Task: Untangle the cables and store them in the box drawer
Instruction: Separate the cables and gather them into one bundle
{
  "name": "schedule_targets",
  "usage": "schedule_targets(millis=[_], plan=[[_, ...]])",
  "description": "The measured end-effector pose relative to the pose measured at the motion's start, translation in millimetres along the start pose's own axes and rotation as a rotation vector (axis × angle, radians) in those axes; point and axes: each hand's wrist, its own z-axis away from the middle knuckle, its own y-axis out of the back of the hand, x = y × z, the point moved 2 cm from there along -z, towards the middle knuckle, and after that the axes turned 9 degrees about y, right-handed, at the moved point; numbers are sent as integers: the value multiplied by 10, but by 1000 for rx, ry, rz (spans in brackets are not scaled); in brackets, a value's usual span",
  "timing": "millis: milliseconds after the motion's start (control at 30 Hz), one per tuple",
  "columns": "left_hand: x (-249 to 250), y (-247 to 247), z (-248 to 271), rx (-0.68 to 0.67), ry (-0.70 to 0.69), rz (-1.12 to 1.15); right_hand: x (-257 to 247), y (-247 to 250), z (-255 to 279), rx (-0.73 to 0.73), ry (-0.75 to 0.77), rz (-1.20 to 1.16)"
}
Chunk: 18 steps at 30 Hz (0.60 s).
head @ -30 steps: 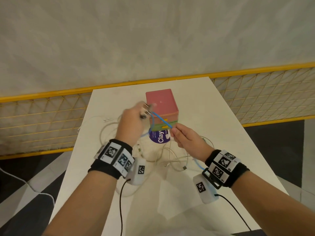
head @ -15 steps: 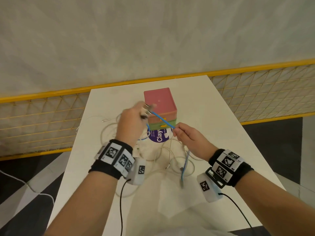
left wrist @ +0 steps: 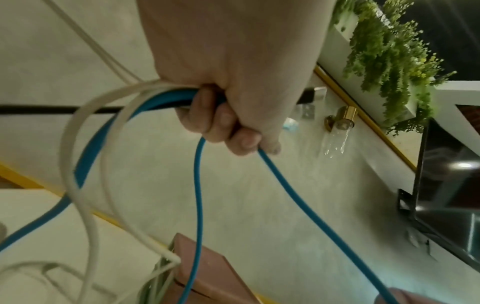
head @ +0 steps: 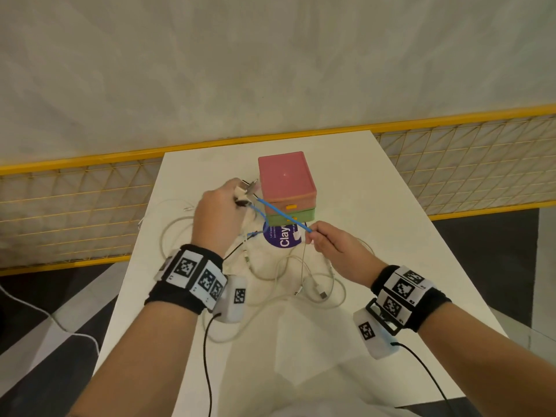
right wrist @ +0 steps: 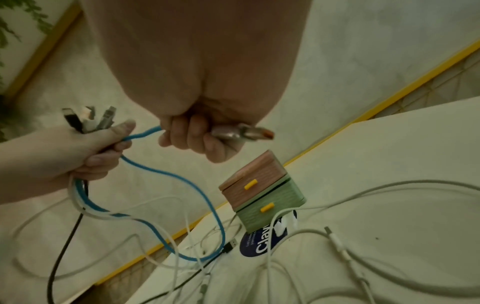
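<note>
I stand at a white table whose far end meets a pale plaster wall with a yellow wire fence along it, the floor is dark with pale stripes, and green plants hang high on the wall.

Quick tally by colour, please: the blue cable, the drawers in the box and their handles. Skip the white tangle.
Blue cable: 1
Pink drawer: 1
Green drawer: 1
Yellow handles: 2
Total: 5
</note>
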Motion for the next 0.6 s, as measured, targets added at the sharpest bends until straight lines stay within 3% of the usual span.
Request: schedule_targets(millis=[67, 167, 233, 267, 367, 433, 533, 600], plan=[[27, 55, 18, -3, 3, -37, 17, -21, 5, -17, -21, 25], [205, -92, 209, -329, -62, 112, -59, -121, -51, -15, -7, -29], [260, -205, 294, -524, -129, 49, -116, -168, -85, -26, 15, -62], [248, -222, 291, -558, -138, 12, -124, -175, -91, -35, 35, -51], [119, -209, 223, -580, -110, -19, -12, -148, -103, -33, 133, 223], [50, -237, 241, -636, -105, -44, 88, -148, -110, -67, 95, 429], [9, -268, 253, -657, -78, -94, 80, -175, -192, -31, -12, 372], [-18, -210, 176, -500, -14, -94, 52, -207, -334, 39, 27, 305]])
